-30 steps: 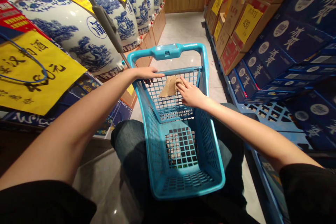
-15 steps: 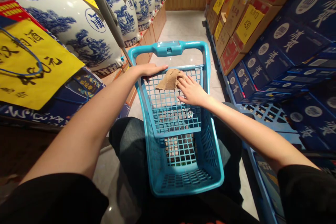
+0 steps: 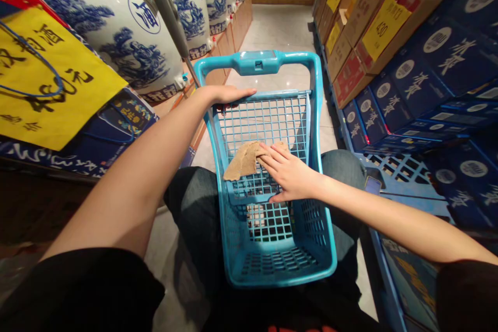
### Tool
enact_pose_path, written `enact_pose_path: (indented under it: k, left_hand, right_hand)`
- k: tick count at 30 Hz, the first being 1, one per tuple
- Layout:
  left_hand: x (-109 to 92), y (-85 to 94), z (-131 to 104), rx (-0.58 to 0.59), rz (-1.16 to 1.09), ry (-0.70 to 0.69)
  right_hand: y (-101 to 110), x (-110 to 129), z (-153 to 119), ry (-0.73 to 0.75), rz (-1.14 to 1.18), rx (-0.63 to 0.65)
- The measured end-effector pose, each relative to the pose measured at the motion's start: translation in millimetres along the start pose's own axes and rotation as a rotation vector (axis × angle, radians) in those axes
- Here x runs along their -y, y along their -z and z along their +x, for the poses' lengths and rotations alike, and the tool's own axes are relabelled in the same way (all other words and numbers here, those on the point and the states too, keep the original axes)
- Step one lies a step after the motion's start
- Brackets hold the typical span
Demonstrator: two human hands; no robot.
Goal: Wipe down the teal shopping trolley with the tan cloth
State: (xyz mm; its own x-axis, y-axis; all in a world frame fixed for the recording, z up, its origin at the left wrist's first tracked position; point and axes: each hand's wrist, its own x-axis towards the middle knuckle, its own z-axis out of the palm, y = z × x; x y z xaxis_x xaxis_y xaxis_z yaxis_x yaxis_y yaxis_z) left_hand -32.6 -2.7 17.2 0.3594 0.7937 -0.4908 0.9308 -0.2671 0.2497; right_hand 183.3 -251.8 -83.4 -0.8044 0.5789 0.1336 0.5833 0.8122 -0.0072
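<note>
The step in hand looks like wiping: the right hand (image 3: 288, 171) is holding a brown cloth (image 3: 241, 161) under its fingers, which are lying fairly straight rather than clenched, pressing it toward the lower part of a grid panel (image 3: 268, 124) in a blue basket (image 3: 272, 284). The left hand (image 3: 229, 95) is grasping the panel's top edge near the left corner, its fingers partly hidden, and is likely serving to steady the panel. The cloth is lying within the basket's outline, with one loose end spreading left of the right hand. The next move is probably calling for even pressure along the bars while the left hand is keeping the panel from swinging.

As for counts, two hands are working with one cloth on one basket, which is having one panel and one handle (image 3: 259, 65). Two knees (image 3: 192, 202) are flanking the basket. One grey pole (image 3: 167, 10) is leaning along the left. At least five patterned jars (image 3: 132, 52) are lining that side; the blue boxes (image 3: 397, 98) on the right are overlapping too much for counting.
</note>
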Motion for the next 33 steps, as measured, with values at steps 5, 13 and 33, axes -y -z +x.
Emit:
enact_pose_path:
  k: [5,13,33]
  left_hand:
    - [-2,1.4,-4,0.014,-0.027,-0.059]
    - [0,3.1,-5,0.115,-0.063,0.039]
    - [-4,-38.8,-10,-0.604,0.170,-0.171]
  right_hand:
    - [-5,17,-12,-0.014,-0.075,0.023]
    - [8,34,-12,0.040,-0.061,0.013]
    - [13,33,-18,0.067,0.083,0.020]
